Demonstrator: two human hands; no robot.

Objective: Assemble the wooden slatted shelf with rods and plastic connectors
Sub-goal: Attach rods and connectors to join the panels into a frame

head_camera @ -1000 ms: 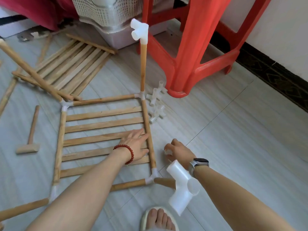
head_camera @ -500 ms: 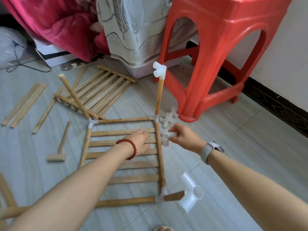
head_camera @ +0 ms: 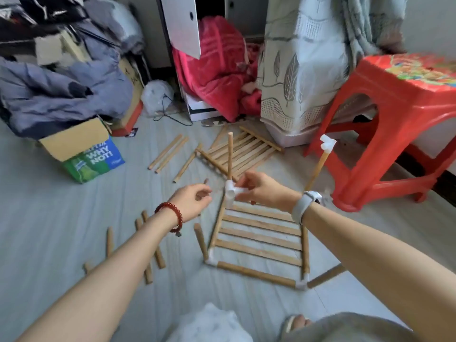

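While the right hand (head_camera: 264, 191) pinches a white plastic three-way connector (head_camera: 233, 191) at centre frame, its grip is closed on that piece, just above the 11 o'clock corner of the square wooden slatted shelf frame (head_camera: 259, 238) lying on the floor. Left hand (head_camera: 192, 202) hovers at 9 o'clock of the connector, fingers loosely curled, holding nothing. Upright wooden rod (head_camera: 230, 156) rises at 12 o'clock from that corner. Loose wooden rods (head_camera: 170, 153) lie toward 10 o'clock, red plastic stool (head_camera: 394, 134) at 2 o'clock.
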